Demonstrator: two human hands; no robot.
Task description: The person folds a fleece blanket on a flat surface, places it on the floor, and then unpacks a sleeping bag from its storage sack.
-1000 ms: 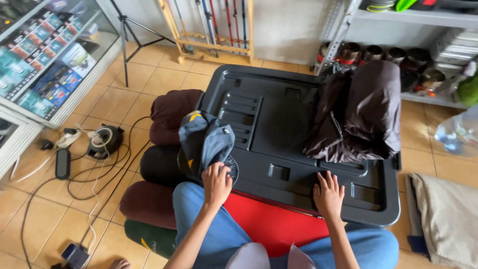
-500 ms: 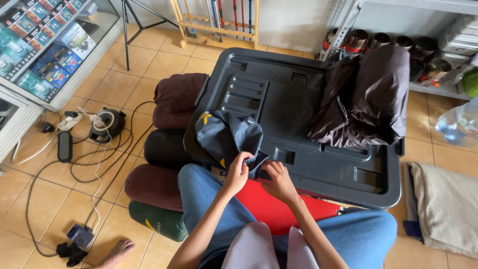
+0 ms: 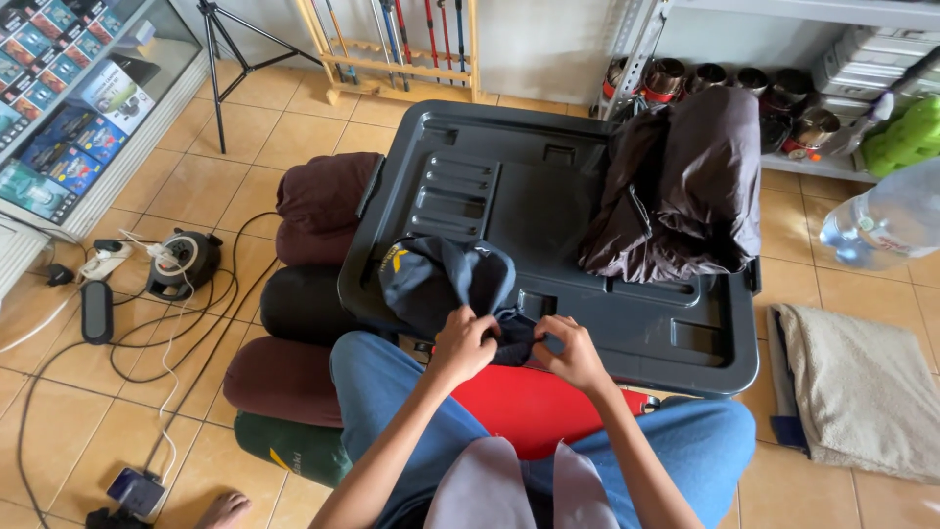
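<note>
My left hand [image 3: 463,345] and right hand [image 3: 573,355] pinch the mouth of a dark grey stuff sack [image 3: 443,281] on the near edge of the black bin lid [image 3: 548,206]. I judge the opening is being spread; next calls for the crumpled dark fabric [image 3: 685,186].

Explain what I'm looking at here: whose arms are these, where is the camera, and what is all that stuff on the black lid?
The camera sits on a person's head and looks down, so the two bare arms are that person's own. They sit in blue jeans behind a big dark plastic bin lid on a red container. The left hand and right hand both pinch a small dark grey fabric pouch with yellow marks, at the lid's near edge. A crumpled dark brown cloth bundle lies on the lid's far right. Rolled stuff sacks lie stacked on the tiled floor to the left.
</note>
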